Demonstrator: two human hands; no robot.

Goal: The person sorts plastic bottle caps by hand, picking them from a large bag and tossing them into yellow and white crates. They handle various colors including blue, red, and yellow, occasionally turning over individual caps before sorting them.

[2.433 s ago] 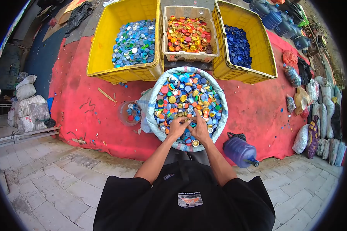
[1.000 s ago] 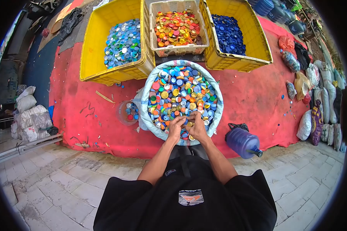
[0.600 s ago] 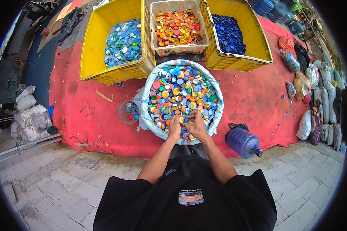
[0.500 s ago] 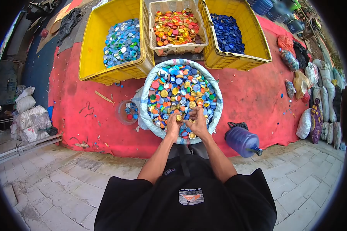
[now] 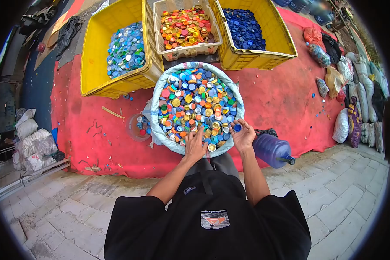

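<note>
A round sack with a rolled pale rim point(image 5: 160, 82) is full of mixed coloured bottle caps point(image 5: 188, 99). My left hand point(image 5: 195, 144) rests over the caps near the front of the sack, fingers pointing forward into them; whether it grips a cap cannot be made out. At the sack's front right edge, my right hand point(image 5: 244, 135) is turned palm up, with a dark blue cap point(image 5: 237, 128) held at its fingers. A white and gold cap point(image 5: 212, 147) lies between the two hands, close to the front rim.
Behind the sack stand a left yellow crate point(image 5: 93, 56) of light blue and green caps, a whitish crate point(image 5: 157, 26) of red, orange and yellow caps, and a right yellow crate point(image 5: 277, 37) of dark blue caps. A clear tub point(image 5: 135, 135) and blue water jug point(image 5: 271, 150) flank the sack.
My right hand has moved right to the sack's edge and turned palm up, showing a dark blue cap. My left hand has reached over the caps. The view has shifted slightly.
</note>
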